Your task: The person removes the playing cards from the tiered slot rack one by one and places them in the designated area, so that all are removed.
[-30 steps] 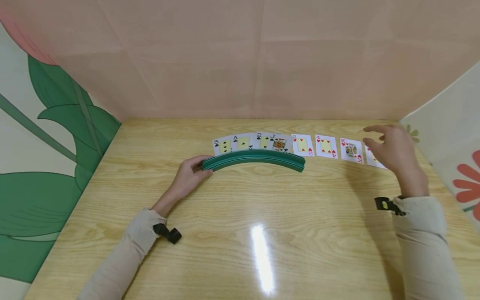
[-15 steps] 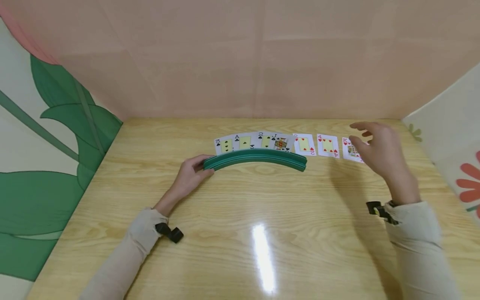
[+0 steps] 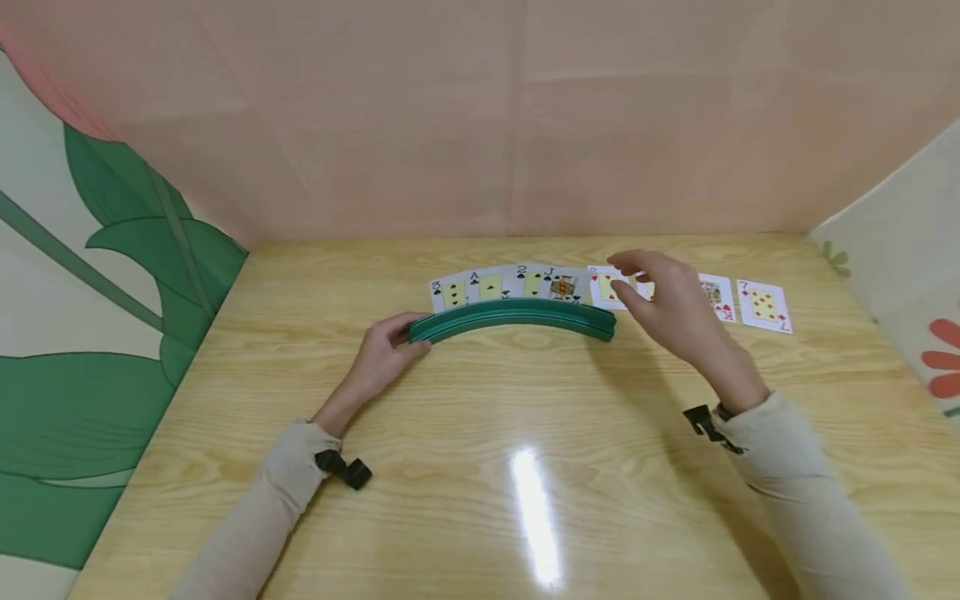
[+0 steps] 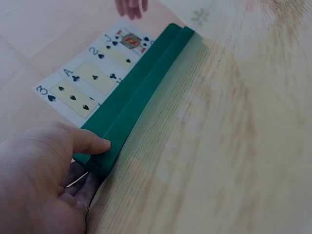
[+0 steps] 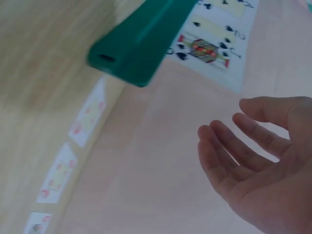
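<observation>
My left hand [image 3: 381, 354] grips the left end of a curved green card holder [image 3: 517, 313], thumb on the near side and fingers round the end. Upright in the holder stand several playing cards: a three of spades [image 3: 452, 292], an ace of clubs [image 4: 95, 76], a two of spades [image 3: 532, 282] and a jack of spades [image 5: 204, 50]. My right hand [image 3: 671, 308] hovers just right of the holder, fingers loosely bent and holding nothing. Below it lie a two of hearts [image 3: 606, 292] and a four of hearts, largely hidden by the hand.
Farther right on the wooden table [image 3: 450, 467] lie a king of hearts [image 3: 720, 298], partly covered by the right hand, and a seven of diamonds [image 3: 763, 307]. A pink cloth wall [image 3: 510, 125] rises behind the table, with patterned panels at both sides.
My right hand has travelled left from the far-right cards toward the holder's right end, uncovering the seven of diamonds. The left hand keeps its grip on the holder.
</observation>
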Demonstrator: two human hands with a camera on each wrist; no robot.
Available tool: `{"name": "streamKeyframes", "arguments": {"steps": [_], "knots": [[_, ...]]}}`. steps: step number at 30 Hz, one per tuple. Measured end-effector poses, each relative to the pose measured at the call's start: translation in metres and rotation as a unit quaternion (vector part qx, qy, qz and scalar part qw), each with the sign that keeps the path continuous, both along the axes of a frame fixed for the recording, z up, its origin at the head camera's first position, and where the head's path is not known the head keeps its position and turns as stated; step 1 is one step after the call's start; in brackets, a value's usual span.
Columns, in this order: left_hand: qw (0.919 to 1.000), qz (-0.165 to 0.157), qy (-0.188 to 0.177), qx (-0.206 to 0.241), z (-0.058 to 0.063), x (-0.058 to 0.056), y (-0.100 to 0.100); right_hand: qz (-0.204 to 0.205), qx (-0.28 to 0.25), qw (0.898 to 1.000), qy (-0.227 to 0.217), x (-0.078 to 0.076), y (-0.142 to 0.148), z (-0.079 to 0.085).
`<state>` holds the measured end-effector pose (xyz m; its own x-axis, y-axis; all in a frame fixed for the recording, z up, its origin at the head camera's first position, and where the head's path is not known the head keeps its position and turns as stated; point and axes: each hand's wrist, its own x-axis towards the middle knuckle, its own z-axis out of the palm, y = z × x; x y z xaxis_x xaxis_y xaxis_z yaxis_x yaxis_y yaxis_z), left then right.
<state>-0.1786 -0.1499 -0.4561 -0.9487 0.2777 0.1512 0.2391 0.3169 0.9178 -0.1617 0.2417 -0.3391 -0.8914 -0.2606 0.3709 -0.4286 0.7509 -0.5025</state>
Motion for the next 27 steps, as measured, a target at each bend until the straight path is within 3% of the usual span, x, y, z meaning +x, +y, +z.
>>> {"name": "streamKeyframes", "arguments": {"steps": [8, 16, 23, 27], "knots": [[1.0000, -0.003, 0.000, -0.001, -0.001, 0.001, -0.003, 0.018, -0.024, 0.999, 0.033, -0.009, -0.018, -0.002], [0.9998, -0.007, -0.014, -0.008, 0.039, 0.017, 0.002, 0.023, -0.040, 0.999, 0.008, -0.013, -0.028, -0.022], [0.9998, -0.008, -0.014, -0.009, 0.040, 0.017, 0.003, 0.031, -0.050, 0.998, 0.000, -0.016, -0.030, -0.032], [0.9998, -0.007, -0.017, -0.007, 0.031, 0.012, 0.001, 0.038, -0.046, 0.998, -0.012, -0.018, -0.031, -0.038]]}}
